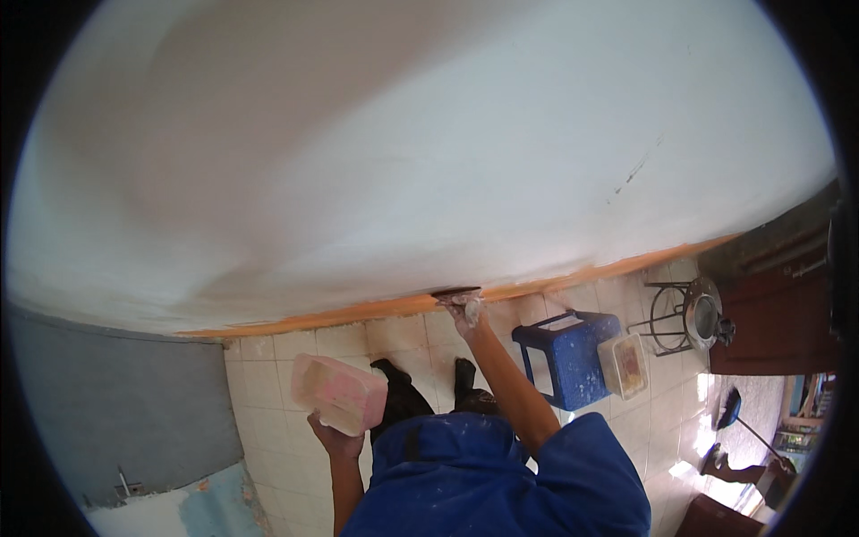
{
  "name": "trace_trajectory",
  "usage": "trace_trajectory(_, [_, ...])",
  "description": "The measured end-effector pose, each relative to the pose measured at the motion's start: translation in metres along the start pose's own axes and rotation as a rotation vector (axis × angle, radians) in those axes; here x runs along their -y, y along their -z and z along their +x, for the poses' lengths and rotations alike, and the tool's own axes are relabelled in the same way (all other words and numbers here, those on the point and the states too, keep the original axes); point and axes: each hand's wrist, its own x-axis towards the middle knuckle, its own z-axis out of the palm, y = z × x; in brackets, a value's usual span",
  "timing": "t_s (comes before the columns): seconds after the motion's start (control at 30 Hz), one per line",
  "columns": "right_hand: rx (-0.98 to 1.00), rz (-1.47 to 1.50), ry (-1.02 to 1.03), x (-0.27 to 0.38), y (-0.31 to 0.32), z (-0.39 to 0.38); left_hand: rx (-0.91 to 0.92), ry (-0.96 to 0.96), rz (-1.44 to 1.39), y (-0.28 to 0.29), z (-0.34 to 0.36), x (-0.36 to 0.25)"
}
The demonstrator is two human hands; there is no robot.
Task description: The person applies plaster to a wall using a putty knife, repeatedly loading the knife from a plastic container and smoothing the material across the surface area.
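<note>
My left hand (340, 438) gripping pink tub (372, 403); my right hand (466, 315) clamped on scraper (454, 292) against white wall (403, 179). Blue stool (574, 356) at right.

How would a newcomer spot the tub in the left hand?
Below the pale wall and its orange strip lies the tiled floor. Over it, left of the dark-clad legs, the left hand holds a boxy pink tub. Its pink colour sets it apart from the whitish tub by the blue stool.
</note>
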Motion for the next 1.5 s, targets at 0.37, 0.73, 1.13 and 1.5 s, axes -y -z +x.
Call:
trace_trajectory(0.37, [-0.360, -0.230, -0.232, 0.108, -0.208, -0.151, 0.272, 0.434, -0.287, 0.016, 0.033, 0.038])
trace_trajectory(0.73, [-0.133, -1.012, 0.204, 0.173, -0.307, -0.166, 0.774, 0.418, -0.400, -0.040, 0.037, 0.051])
trace_trajectory(1.13, [0.232, -1.992, 0.614, 0.112, -0.323, -0.169, 0.589, -0.155, -0.153, -0.076, 0.004, 0.030])
trace_trajectory(1.5, [0.331, -1.892, 0.442, 0.088, -0.335, -0.187, 0.555, -0.134, -0.111, -0.056, 0.006, 0.014])
